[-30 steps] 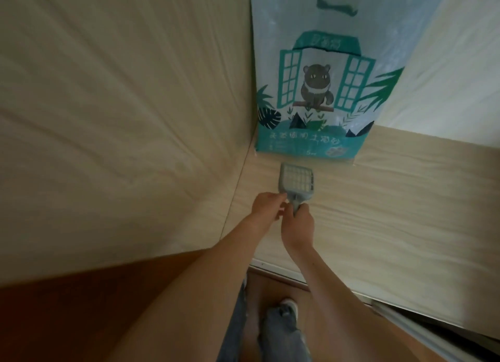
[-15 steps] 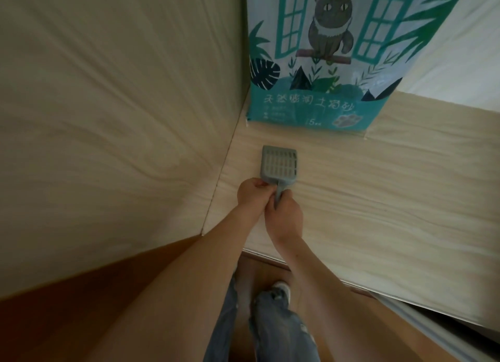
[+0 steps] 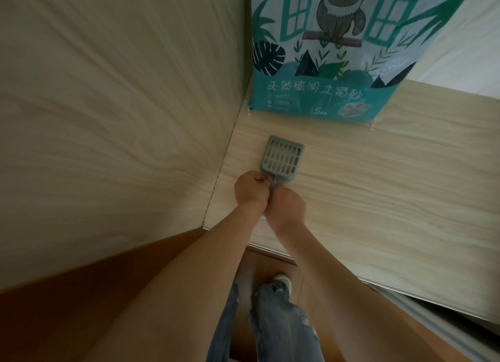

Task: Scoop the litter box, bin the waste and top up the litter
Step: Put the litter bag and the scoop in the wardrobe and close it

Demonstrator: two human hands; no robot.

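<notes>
The scoop (image 3: 282,160) is grey plastic — a shallow rectangular pan with rounded corners, a raised rim and rows of slots through its floor. It lies on a pale shelf (image 3: 378,199) with a printed wood grain, matte and smooth, which meets a side panel (image 3: 108,104) of the same finish at a straight seam. Its narrow handle runs back toward the person and vanishes between the two hands.

Behind the scoop, well apart from it, stands the litter bag (image 3: 338,50): glossy plastic film, teal along the bottom band, printed with a grey cat on a perch, green window frames and leaves (the top is cut off by the frame edge). It sits upright in the corner, its left edge near the side panel.

Both forearms reach forward and converge. The left hand (image 3: 251,194) is curled, knuckles up, gripping the handle just behind the pan. The right hand (image 3: 287,208) is curled too, touching the left and closed round the handle further back.

Below the shelf edge — brown floor (image 3: 81,307), faded jeans (image 3: 278,326) and a shoe (image 3: 282,280).
</notes>
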